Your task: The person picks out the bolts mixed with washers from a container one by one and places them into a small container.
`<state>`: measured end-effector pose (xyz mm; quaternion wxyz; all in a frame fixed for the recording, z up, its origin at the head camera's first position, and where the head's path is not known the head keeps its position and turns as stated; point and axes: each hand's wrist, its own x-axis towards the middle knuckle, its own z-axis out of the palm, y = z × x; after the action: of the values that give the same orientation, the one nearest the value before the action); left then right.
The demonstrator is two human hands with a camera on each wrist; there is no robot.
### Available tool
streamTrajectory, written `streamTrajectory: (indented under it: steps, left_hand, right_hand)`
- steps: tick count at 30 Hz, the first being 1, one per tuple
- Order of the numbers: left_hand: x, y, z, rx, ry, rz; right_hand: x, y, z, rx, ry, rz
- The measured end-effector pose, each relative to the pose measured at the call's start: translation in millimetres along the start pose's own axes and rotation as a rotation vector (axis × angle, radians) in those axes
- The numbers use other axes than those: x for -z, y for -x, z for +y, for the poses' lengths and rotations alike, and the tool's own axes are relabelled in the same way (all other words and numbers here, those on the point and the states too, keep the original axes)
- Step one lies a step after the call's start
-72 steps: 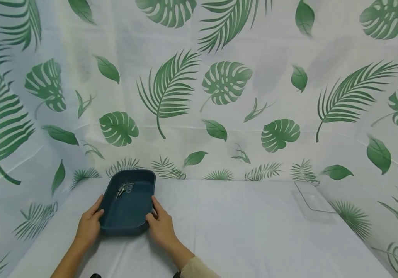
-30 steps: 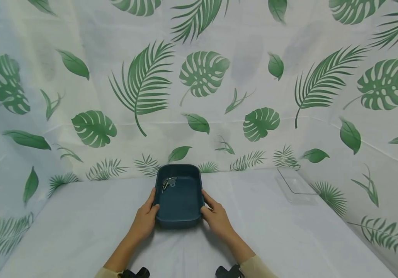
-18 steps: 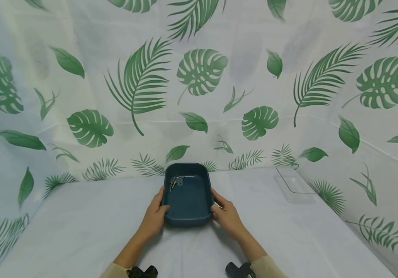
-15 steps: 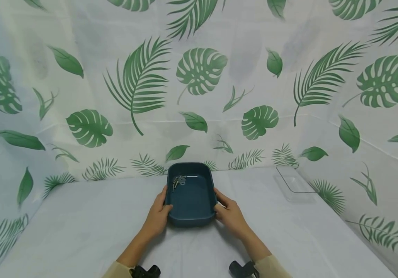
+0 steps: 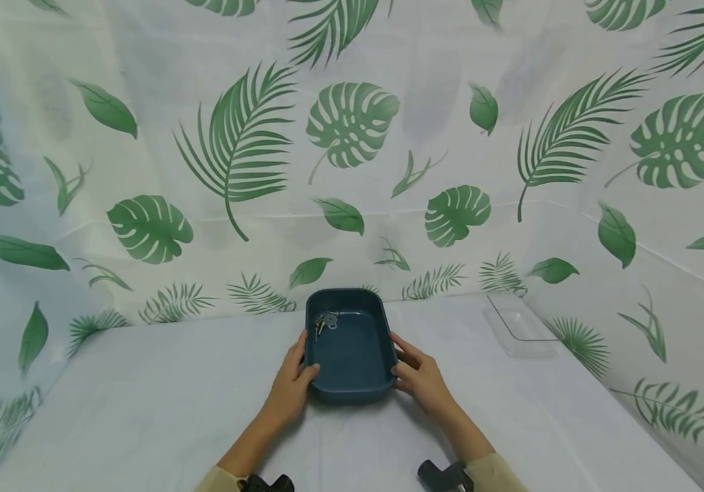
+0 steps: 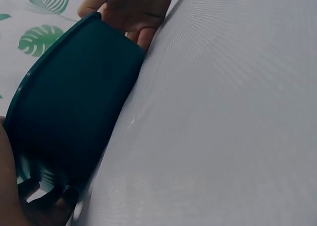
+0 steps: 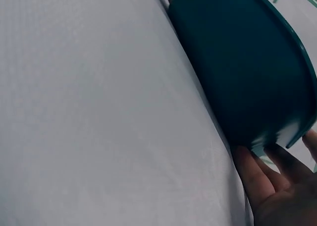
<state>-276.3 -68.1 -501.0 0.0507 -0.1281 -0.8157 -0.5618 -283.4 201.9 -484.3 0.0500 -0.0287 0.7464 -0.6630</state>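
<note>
A dark blue rectangular tray (image 5: 355, 359) sits on the white cloth with a small bunch of metal keys (image 5: 326, 322) near its far left corner. My left hand (image 5: 290, 388) grips its left side, thumb over the rim and fingers along the outer wall. On the opposite side my right hand (image 5: 424, 384) holds the near right part, thumb at the rim and fingers somewhat spread. In the right wrist view those fingertips (image 7: 242, 154) touch the lower outer wall. Both wrist views show the tray's near wall (image 6: 84, 97) close to the cloth; the keys are hidden there.
A clear plastic container (image 5: 521, 335) stands at the back right of the white-covered table (image 5: 143, 410). Behind it rises a white curtain (image 5: 352, 191) with green leaf prints, which also closes off both sides.
Both hands have moved the tray with the keys from the left to the middle of the table. The head view has turned right. Lately the right hand's fingers look more spread.
</note>
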Motion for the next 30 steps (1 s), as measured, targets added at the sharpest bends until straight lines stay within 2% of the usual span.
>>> streamTrajectory:
  steps: [6, 13, 18, 24, 30]
  left_hand:
    - [2.1, 1.1, -4.0, -0.004, 0.031, 0.024]
    - [0.6, 3.1, -2.6, 0.023, 0.065, 0.036]
    - [1.4, 4.4, -1.1, 0.004, 0.068, 0.044]
    - [1.2, 2.7, -2.0, -0.011, 0.040, 0.046]
    - [-0.5, 2.2, -4.6, 0.011, 0.009, 0.055]
  right_hand:
    - [-1.3, -0.1, -1.6, 0.011, 0.008, -0.016]
    - [0.4, 1.3, -3.1, -0.009, 0.000, -0.019]
    - [-1.3, 1.6, -1.8, -0.013, -0.021, -0.021]
    - [-3.2, 3.9, -1.2, 0.008, -0.001, -0.002]
    - [-2.8, 4.4, -4.8, 0.000, 0.011, -0.011]
